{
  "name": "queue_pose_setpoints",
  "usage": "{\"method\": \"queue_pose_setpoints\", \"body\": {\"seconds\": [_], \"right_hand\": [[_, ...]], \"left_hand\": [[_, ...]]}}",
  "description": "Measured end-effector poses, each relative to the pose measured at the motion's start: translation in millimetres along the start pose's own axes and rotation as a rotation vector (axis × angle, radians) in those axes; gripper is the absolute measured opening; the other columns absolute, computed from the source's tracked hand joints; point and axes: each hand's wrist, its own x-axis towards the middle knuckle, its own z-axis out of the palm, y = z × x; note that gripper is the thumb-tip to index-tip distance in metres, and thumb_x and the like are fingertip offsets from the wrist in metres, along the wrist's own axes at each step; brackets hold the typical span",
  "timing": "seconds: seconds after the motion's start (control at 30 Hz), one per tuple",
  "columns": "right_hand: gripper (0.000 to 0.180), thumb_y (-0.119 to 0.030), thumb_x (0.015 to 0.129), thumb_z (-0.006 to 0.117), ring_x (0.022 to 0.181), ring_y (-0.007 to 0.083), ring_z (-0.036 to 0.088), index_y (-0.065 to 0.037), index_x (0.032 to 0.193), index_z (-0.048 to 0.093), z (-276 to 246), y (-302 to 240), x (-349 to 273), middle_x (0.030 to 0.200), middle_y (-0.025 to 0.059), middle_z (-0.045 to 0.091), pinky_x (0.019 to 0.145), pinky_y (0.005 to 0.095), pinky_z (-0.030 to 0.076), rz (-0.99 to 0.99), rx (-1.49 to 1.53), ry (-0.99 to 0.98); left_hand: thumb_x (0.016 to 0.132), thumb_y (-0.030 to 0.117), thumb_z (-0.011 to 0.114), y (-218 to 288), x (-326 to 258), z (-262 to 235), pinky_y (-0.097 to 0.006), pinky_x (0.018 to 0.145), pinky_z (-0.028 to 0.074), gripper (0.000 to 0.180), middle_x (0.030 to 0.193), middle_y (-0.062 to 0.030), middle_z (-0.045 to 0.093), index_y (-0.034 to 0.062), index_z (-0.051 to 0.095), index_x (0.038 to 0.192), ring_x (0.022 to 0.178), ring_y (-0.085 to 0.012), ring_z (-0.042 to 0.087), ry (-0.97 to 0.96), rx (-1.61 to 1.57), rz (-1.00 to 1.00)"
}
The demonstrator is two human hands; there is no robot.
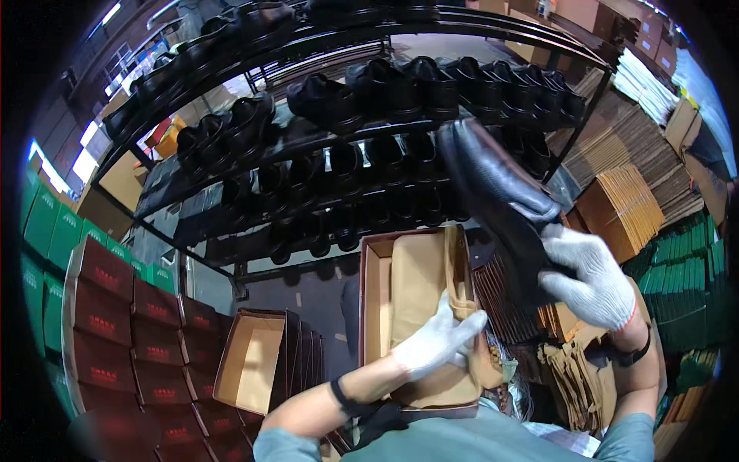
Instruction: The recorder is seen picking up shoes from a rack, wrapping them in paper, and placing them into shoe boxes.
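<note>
A: Right hand (589, 281)?
B: Gloved, clenched on a black shoe (500, 200), held raised above the open shoebox (375, 285).
A: Left hand (437, 339)?
B: Gloved, pinching tan wrapping paper (419, 285) inside that box; shoe rack (346, 146) beyond.

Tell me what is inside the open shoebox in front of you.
The open shoebox holds tan wrapping paper, which the gloved left hand presses at its right edge. The paper covers the bottom, so anything beneath it is hidden. The black shoe is outside, in the right hand.
</note>
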Motion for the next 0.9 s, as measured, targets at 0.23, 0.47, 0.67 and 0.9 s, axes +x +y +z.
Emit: {"method": "queue_pose_setpoints", "body": {"seconds": [0.23, 0.47, 0.67, 0.9], "right_hand": [[0.02, -0.025, 0.071, 0.079, 0.106, 0.0334, 0.062, -0.006, 0.075, 0.082, 39, -45, 99, 0.097, 0.0131, 0.072, 0.099, 0.0462, 0.052, -0.784, -0.752, -0.027], [0.069, -0.02, 0.085, 0.082, 0.132, 0.0484, 0.061, -0.004, 0.149, 0.062, 111, 69, 45, 0.136, 0.0294, 0.066, 0.112, 0.0528, 0.052, -0.259, -0.047, 0.414], [0.101, -0.008, 0.088, 0.08, 0.111, 0.0517, 0.074, -0.021, 0.176, 0.031, 167, 284, -178, 0.118, 0.035, 0.074, 0.1, 0.0582, 0.059, 0.74, -0.451, -0.059], [0.045, -0.008, 0.096, 0.072, 0.101, 0.0419, 0.078, -0.001, 0.139, 0.064, 53, 169, -147, 0.117, 0.0284, 0.075, 0.094, 0.0445, 0.064, 0.6, -0.289, 0.577]], "left_hand": [[0.103, 0.049, 0.071, 26, -50, 59, -0.051, 0.06, 0.061, 0.054, 0.079, -0.0231, 0.075, -0.0047, 0.069, 0.108, 0.069, -0.0423, 0.077, -0.196, 1.111, 0.325], [0.096, 0.024, 0.079, 51, -15, -70, -0.05, 0.109, 0.056, 0.061, 0.14, -0.0293, 0.064, -0.0028, 0.058, 0.146, 0.126, -0.0484, 0.067, 0.57, 1.09, 0.841], [0.101, 0.029, 0.076, 23, 38, -86, -0.059, 0.128, 0.037, 0.076, 0.167, -0.0346, 0.044, -0.0053, 0.045, 0.161, 0.152, -0.055, 0.045, 0.235, 1.361, 0.626], [0.098, 0.011, 0.066, -26, -85, -80, -0.047, 0.136, 0.028, 0.088, 0.178, -0.0315, 0.032, -0.0065, 0.025, 0.174, 0.168, -0.0412, 0.032, 0.555, 0.641, 0.345]]}}
